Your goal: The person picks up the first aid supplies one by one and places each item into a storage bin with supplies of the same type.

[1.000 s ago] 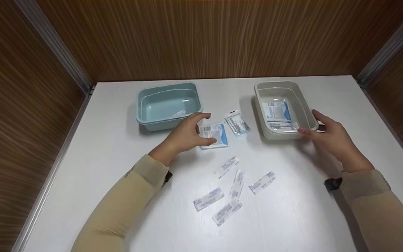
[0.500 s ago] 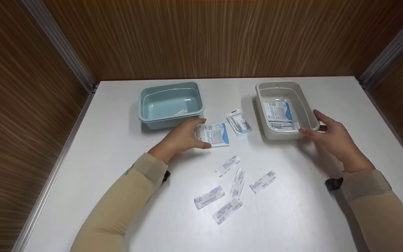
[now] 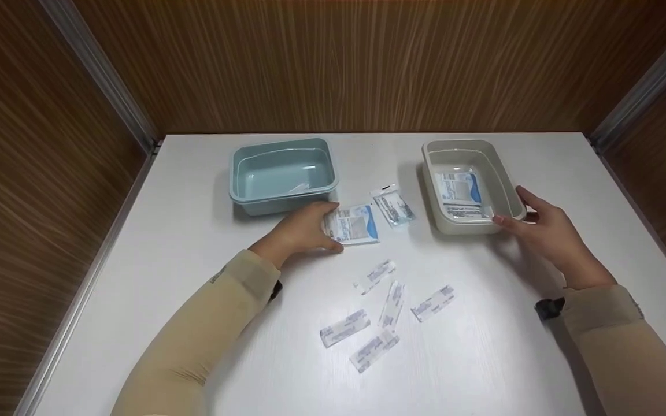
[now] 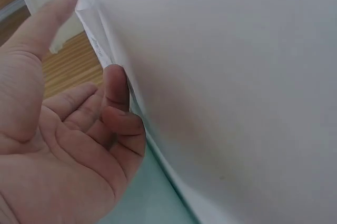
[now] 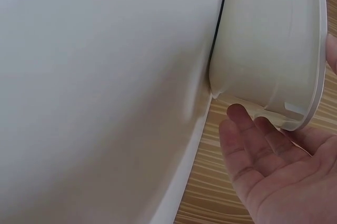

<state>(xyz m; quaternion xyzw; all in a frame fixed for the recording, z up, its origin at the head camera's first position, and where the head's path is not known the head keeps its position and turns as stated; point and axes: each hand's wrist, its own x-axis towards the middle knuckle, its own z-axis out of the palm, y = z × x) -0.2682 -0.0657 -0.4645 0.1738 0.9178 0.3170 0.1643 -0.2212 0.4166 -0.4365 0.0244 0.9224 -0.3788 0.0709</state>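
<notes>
My left hand (image 3: 301, 230) spans a flat blue-and-white packet (image 3: 359, 226) on the table, its thumb at the near edge and forefinger at the far edge. In the left wrist view the packet (image 4: 93, 32) appears edge-on between thumb and fingertips. With thumb on the rim and fingers along the outer side, my right hand (image 3: 555, 237) holds the near right corner of a beige bin (image 3: 466, 227). Inside that bin lie a similar blue-and-white packet (image 3: 459, 188) and a narrower printed packet (image 3: 465, 212). The right wrist view shows fingers (image 5: 255, 140) close beside the bin's wall.
A light blue bin (image 3: 284, 204) stands behind my left hand with a small clear-and-white item (image 3: 299, 188) in it. A smaller clear-wrapped packet (image 3: 392, 206) lies between the bins. Several printed paper strips (image 3: 344, 328) lie scattered nearer on the white table (image 3: 454, 370).
My left hand has drawn back slightly to the left and lowered, its thumb moving off the packet's face to its near edge. The right hand keeps its hold on the beige bin.
</notes>
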